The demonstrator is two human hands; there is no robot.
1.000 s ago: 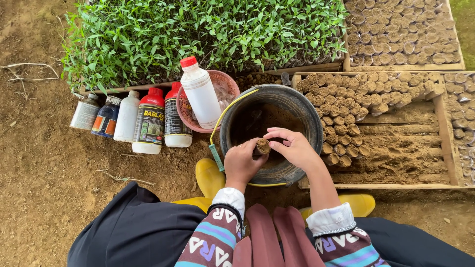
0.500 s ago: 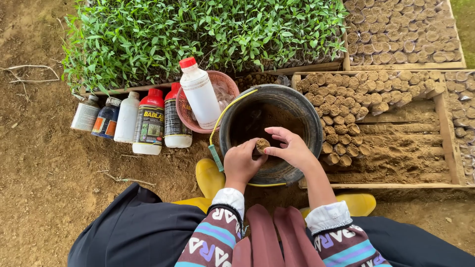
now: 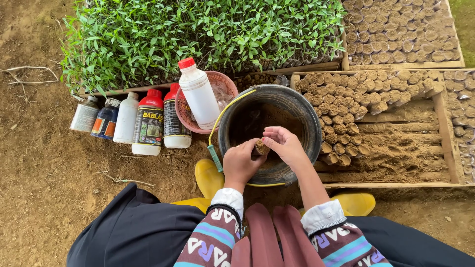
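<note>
Cupping a small soil-filled seedling pot [image 3: 261,147] at lower centre, the left hand [image 3: 242,163] wraps it while the right hand [image 3: 284,144] pinches its top, both closed on it over the black bucket [image 3: 302,111] of soil. At centre right, the wooden tray [image 3: 396,148] holds filled pots only along its upper and left parts, so much is left. Across the top, green seedlings [image 3: 198,34] stand crowded.
</note>
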